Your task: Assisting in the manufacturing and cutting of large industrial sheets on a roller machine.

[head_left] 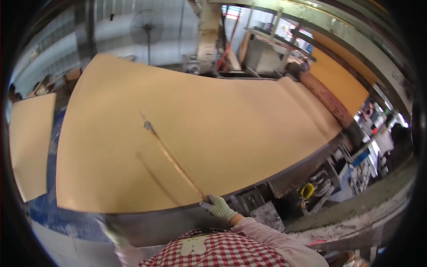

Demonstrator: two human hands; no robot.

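In my right hand (217,208), gloved in striped knit, is the near end of a long thin wooden stick (171,158). The fingers are wrapped round it. Its far end has a dark binding and a thin pointed tip, held over a wide tan sheet (111,111); the stick's shadow falls on the sheet. Whether the tip touches, I cannot tell. My left hand (108,228) is smeared by motion beside the sheet's near left edge. Its fingers cannot be made out, nor whether it touches the sheet.
The sheet lies across a blue table (78,220) and runs right to a reddish roller (324,98). A separate tan piece (31,144) is at the left. Machine parts with a yellow ring (307,191) are at the lower right. A fan (148,27) stands behind.
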